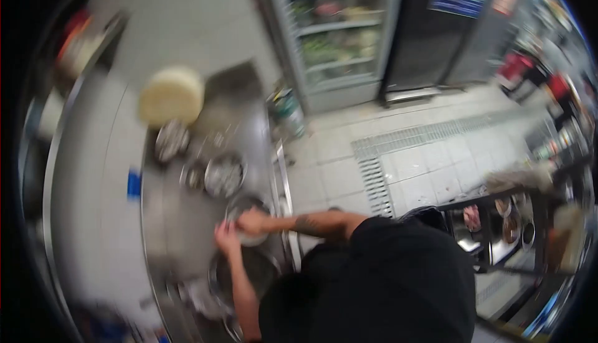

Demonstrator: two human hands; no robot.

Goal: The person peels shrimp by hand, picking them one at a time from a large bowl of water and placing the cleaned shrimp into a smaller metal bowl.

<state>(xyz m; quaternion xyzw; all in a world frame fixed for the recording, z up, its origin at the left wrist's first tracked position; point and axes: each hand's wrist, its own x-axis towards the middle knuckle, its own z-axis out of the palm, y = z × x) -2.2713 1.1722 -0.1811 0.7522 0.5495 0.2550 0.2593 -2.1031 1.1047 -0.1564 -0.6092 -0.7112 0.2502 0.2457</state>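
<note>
My left hand (226,233) and my right hand (252,221) meet over a metal bowl (250,241) on the steel counter (180,231). Fingers of both look closed and pressed together; whatever is between them is too small and blurred to name. Just beyond is a bowl of pale pieces (225,175), with a small container (192,175) beside it. A large metal pot (244,276) stands beneath my left forearm.
Farther along the counter are a round pale block (171,96) and another filled bowl (172,140). A glass-door fridge (336,32) stands beyond a floor drain grate (374,181). Food containers sit in a dark-framed rack (539,231) at the right. A green bottle (288,111) is beside the counter.
</note>
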